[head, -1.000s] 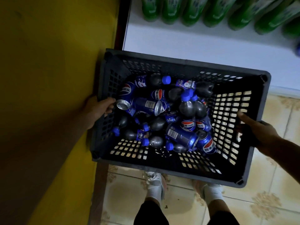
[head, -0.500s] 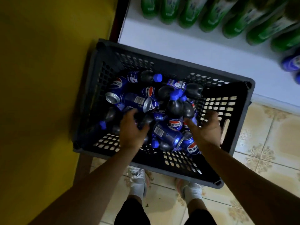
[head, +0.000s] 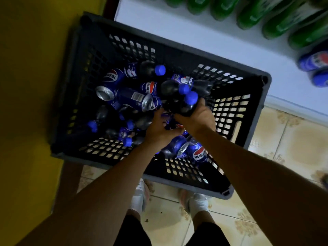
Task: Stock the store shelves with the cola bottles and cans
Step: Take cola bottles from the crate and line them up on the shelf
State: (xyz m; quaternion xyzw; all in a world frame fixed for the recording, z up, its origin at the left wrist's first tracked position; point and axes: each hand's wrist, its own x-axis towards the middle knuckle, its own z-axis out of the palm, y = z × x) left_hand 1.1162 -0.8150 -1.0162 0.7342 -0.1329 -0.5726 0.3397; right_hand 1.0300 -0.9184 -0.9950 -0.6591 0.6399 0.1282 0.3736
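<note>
Both grips have come close together since half a second ago, when they were spread apart over the pile. Now the right grip [head: 197, 119] has its fingers curled round a dark cola bottle [head: 182, 108] and holds it just above the pile. The bottle's blue cap [head: 190, 98] points away from the person.

The left grip [head: 159, 132] is just beside the right one, low among the drinks. Its fingers bend down into the pile, but I cannot tell if it has hold of anything.

All the other drinks lie in a heap inside the dark crate [head: 159, 39] with holes in its sides. More cola bottles [head: 149, 70] with blue caps lie on their sides there. Blue cans [head: 131, 97] lie among them, some at the left of the heap and some near the person's arms.

Past the crate is the white shelf [head: 177, 20]. Green bottles [head: 252, 13] lie in a row along its far edge, and two blue shelf cans [head: 314, 61] sit at the right. A yellow wall [head: 35, 68] is on the left. The floor [head: 292, 139] has pale tiles, and the person's white shoes [head: 140, 196] show below the crate.
</note>
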